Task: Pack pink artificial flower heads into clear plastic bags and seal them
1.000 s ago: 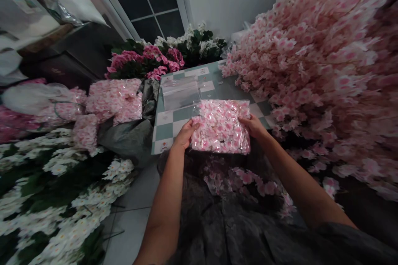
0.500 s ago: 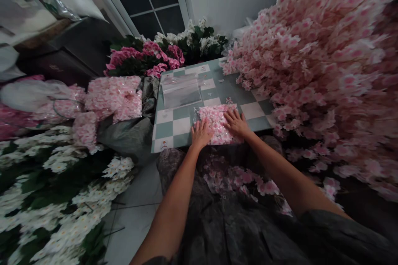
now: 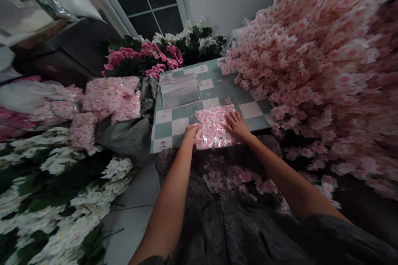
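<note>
A clear plastic bag packed with pink-and-white artificial flower heads (image 3: 214,128) lies flat on a checkered teal-and-white tabletop (image 3: 248,109). My right hand (image 3: 238,126) rests on top of the bag with its fingers spread. My left hand (image 3: 190,133) sits at the bag's left edge, with its fingers curled over the plastic. Farther back on the table lies a flat, empty-looking clear plastic bag (image 3: 178,91), and neither hand touches it.
A huge mass of pink blossoms (image 3: 317,62) crowds the right side. Filled bags of flowers (image 3: 112,97) sit on grey plastic (image 3: 124,136) left of the table. White flowers (image 3: 52,198) fill the lower left, and loose pink blossoms (image 3: 236,178) lie on my dark lap.
The filled bag has come down from my raised hands to lie flat on the table. My left hand has shifted from the bag's top to its left edge.
</note>
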### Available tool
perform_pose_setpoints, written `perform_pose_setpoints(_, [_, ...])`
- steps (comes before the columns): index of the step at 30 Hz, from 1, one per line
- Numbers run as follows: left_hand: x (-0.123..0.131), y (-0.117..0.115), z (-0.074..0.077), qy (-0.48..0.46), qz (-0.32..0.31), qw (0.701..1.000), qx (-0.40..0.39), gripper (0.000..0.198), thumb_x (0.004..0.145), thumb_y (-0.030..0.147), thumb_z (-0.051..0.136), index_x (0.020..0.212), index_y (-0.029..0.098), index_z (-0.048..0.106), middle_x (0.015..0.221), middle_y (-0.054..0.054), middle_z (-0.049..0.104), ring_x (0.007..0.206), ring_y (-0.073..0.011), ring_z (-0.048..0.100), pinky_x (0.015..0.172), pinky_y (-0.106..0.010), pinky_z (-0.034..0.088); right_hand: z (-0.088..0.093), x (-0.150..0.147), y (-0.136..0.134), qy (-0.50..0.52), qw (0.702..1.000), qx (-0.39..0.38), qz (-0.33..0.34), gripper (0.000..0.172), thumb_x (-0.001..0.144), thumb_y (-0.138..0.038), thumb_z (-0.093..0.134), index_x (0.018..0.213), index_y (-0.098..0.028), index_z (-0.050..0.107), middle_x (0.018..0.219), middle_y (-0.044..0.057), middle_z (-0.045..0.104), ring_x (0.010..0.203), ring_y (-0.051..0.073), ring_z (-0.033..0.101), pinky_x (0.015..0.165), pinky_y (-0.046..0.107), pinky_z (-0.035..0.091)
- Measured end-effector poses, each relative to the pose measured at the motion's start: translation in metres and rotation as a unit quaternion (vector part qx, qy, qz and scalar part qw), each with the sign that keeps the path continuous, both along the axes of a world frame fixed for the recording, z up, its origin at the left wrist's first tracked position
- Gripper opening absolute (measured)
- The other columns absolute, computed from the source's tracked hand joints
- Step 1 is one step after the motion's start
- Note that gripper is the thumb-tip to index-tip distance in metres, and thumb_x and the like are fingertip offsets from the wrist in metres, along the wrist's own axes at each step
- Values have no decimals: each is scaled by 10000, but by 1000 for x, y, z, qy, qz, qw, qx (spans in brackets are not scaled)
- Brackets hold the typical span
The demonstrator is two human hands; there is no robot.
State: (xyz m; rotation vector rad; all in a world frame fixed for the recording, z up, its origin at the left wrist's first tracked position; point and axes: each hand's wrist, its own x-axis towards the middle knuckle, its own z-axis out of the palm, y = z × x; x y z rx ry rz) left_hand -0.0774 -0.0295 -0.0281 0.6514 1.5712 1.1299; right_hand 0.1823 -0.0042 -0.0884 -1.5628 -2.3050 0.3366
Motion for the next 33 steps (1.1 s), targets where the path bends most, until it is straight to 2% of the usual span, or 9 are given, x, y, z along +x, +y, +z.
perform_pose_setpoints(5, [-1,-3,11,-85,-37,994,-54,372,467,170,911,748,154,669,628,-13,686,538,-165,632,614,-313,558,-11,12,10,78,994,36,62,721,987,-516,444,1586,-123,362,1664,158,301,1585,315,140,1292,553,107])
perform_pose_setpoints(11, [2,-9,26,-152,-82,984,-34,345,456,118,888,754,143,715,666,-43,733,584,-198,675,674,-348,586,1,8,5,289,957,-32,-20,886,893,-597,563,1599,-132,297,1697,177,180,1581,323,155,1279,540,175])
perform_pose_setpoints(15, [1,-17,41,-154,-113,981,28,365,427,144,899,754,138,736,699,-38,742,611,-185,675,669,-316,572,27,13,6,517,841,-115,-109,902,770,-650,685,1492,-168,440,1576,173,438,1462,323,420,1222,496,334])
perform_pose_setpoints(19, [-2,-20,61,-130,-133,980,65,335,446,186,923,719,143,733,694,-20,725,612,-156,649,660,-278,536,53,28,9,658,689,-293,-76,543,591,-515,859,997,-196,693,1036,94,757,981,286,705,958,440,557])
perform_pose_setpoints(22, [-3,-17,77,-87,-117,983,115,291,473,199,925,682,148,729,695,-9,712,642,-134,630,679,-249,505,72,36,9,695,653,-292,-67,393,548,-383,894,831,-201,693,826,37,744,803,223,695,866,390,572])
perform_pose_setpoints(25, [-2,-10,88,-35,-97,978,180,253,491,190,910,674,165,737,731,-8,722,706,-141,635,715,-243,501,95,41,7,712,664,-223,-50,359,577,-359,879,869,-228,717,866,15,755,849,219,703,910,400,560])
perform_pose_setpoints(27, [-2,-6,90,-21,-84,973,216,240,522,194,893,712,177,748,791,-12,739,766,-158,653,748,-249,514,108,44,3,698,697,-165,-28,339,649,-404,844,931,-248,739,1013,22,768,987,242,705,992,431,531])
perform_pose_setpoints(30, [-4,-6,80,-39,-26,972,229,287,593,147,833,866,201,762,958,-26,766,890,-176,676,836,-256,525,110,54,-11,593,801,-81,29,266,794,-431,748,999,-264,776,1387,37,656,1301,288,586,1126,482,436])
perform_pose_setpoints(33, [-7,-16,54,-109,29,988,102,282,708,130,744,982,197,725,957,-59,760,843,-189,689,846,-307,547,80,66,-27,373,923,-27,88,198,865,-298,652,988,-278,806,1501,33,569,1504,332,354,1214,589,283])
